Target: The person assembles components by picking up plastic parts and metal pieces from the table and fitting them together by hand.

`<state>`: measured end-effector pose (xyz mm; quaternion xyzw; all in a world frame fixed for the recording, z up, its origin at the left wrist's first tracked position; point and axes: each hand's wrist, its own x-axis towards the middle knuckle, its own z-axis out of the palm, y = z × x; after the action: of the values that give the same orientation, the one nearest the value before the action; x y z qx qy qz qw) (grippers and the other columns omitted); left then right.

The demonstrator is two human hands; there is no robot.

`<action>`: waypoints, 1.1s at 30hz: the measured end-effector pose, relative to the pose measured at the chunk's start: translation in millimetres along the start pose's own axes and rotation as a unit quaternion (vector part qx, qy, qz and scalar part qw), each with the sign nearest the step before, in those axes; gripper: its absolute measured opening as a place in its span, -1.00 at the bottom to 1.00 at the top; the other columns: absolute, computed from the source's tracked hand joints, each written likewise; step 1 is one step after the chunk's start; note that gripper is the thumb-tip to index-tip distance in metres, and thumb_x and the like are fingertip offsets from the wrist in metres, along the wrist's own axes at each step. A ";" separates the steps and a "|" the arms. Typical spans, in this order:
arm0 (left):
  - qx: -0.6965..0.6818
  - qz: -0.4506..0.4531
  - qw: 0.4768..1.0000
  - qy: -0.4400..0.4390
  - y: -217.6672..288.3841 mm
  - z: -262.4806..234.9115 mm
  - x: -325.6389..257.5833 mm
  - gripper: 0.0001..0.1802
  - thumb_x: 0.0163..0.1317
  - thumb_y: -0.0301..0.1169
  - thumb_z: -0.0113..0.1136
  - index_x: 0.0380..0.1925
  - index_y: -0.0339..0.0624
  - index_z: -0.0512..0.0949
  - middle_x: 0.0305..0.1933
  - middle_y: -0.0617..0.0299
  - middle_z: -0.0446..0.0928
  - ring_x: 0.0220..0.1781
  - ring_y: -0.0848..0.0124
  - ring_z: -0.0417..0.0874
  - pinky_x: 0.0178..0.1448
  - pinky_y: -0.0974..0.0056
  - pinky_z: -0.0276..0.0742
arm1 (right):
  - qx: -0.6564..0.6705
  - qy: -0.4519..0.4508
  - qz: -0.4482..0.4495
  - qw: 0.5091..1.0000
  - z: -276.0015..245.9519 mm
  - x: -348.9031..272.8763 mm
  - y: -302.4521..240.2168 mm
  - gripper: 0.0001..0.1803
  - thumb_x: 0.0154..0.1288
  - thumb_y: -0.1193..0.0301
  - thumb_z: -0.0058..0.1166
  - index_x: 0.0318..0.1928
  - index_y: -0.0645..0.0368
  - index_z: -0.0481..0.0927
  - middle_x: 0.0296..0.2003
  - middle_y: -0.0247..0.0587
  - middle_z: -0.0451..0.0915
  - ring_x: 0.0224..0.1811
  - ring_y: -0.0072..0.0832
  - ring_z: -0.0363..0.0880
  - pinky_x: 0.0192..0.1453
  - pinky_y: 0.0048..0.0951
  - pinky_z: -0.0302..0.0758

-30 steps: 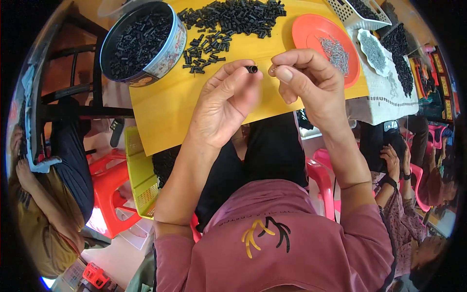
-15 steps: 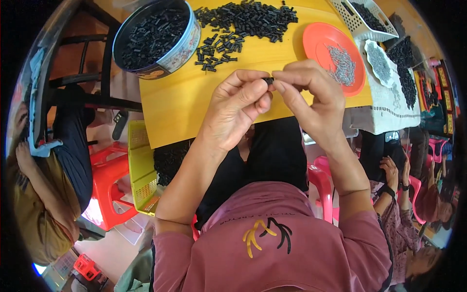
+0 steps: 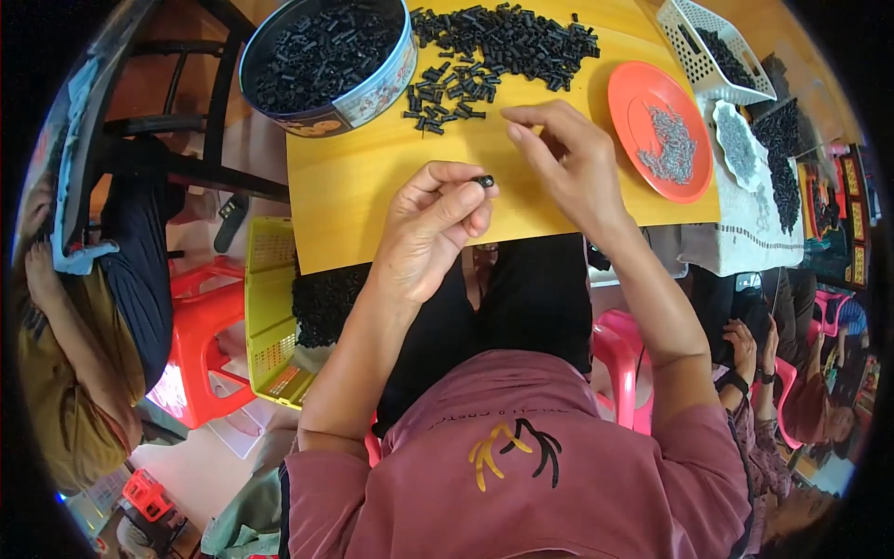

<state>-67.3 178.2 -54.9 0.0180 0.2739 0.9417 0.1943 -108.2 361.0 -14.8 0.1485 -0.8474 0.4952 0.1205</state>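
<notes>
Between the thumb and fingers of my left hand (image 3: 430,212) is a small black plastic piece (image 3: 484,182), its end showing past the fingertips. My right hand (image 3: 573,166) hovers to the right of it over the yellow tabletop (image 3: 349,196), thumb and forefinger apart, with nothing visible in them. Beyond the hands lies a heap of loose black plastic pieces (image 3: 521,45), with a smaller scatter (image 3: 453,91) nearer to me. An orange-red plate (image 3: 629,98) holding thin silvery metal pins (image 3: 669,147) sits right of my right hand.
A round tin (image 3: 382,101) full of black pieces stands at the far left. White basket (image 3: 745,91) and scalloped dish (image 3: 736,140) are at the right. Below the table's left edge is a yellow crate (image 3: 265,321) beside a red stool (image 3: 200,345). People sit on both sides.
My right hand has come away from the black piece and moved up and slightly right, its fingers parting. The left hand keeps the piece, slightly lower and nearer me. The view has shifted a little.
</notes>
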 end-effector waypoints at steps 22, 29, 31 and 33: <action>-0.032 -0.001 0.999 0.018 3.8 7.0 10.3 -0.76 0.25 -0.55 0.24 -0.07 -0.30 0.56 -0.20 0.09 0.61 -0.29 0.48 0.56 -0.14 0.43 0.54 | 0.271 -0.110 0.137 0.946 -16.2 -9.9 -21.4 -0.84 0.27 0.53 0.19 -0.14 0.25 0.59 -0.36 -0.51 0.57 -0.35 -0.84 0.46 -0.26 -0.73 0.37; 0.024 0.023 0.999 0.008 0.0 15.9 9.7 -0.78 0.25 -0.56 0.24 -0.09 -0.28 0.56 -0.22 0.12 0.61 -0.31 0.48 0.57 -0.15 0.41 0.53 | 0.287 -0.125 0.141 0.939 -21.7 -16.3 -26.0 -0.83 0.29 0.50 0.18 -0.12 0.25 0.59 -0.35 -0.50 0.58 -0.32 -0.82 0.50 -0.23 -0.72 0.40; 0.039 0.028 0.999 0.002 -0.4 17.5 8.9 -0.78 0.25 -0.56 0.24 -0.09 -0.28 0.56 -0.23 0.13 0.61 -0.31 0.48 0.58 -0.15 0.41 0.53 | 0.298 -0.120 0.151 0.935 -22.2 -17.1 -25.1 -0.85 0.30 0.50 0.17 -0.14 0.26 0.59 -0.35 -0.47 0.59 -0.32 -0.81 0.51 -0.23 -0.72 0.41; 0.066 0.029 0.997 0.011 -1.1 19.3 8.2 -0.79 0.25 -0.56 0.24 -0.11 -0.29 0.57 -0.25 0.15 0.61 -0.30 0.49 0.58 -0.15 0.41 0.53 | 0.290 -0.121 0.156 0.937 -24.1 -18.0 -26.2 -0.86 0.30 0.50 0.17 -0.16 0.27 0.59 -0.35 -0.46 0.59 -0.32 -0.81 0.51 -0.25 -0.72 0.41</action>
<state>-71.8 192.0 -39.6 0.0280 0.3369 0.9271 0.1618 -80.5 372.3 11.5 0.1020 -0.6879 0.7102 -0.1097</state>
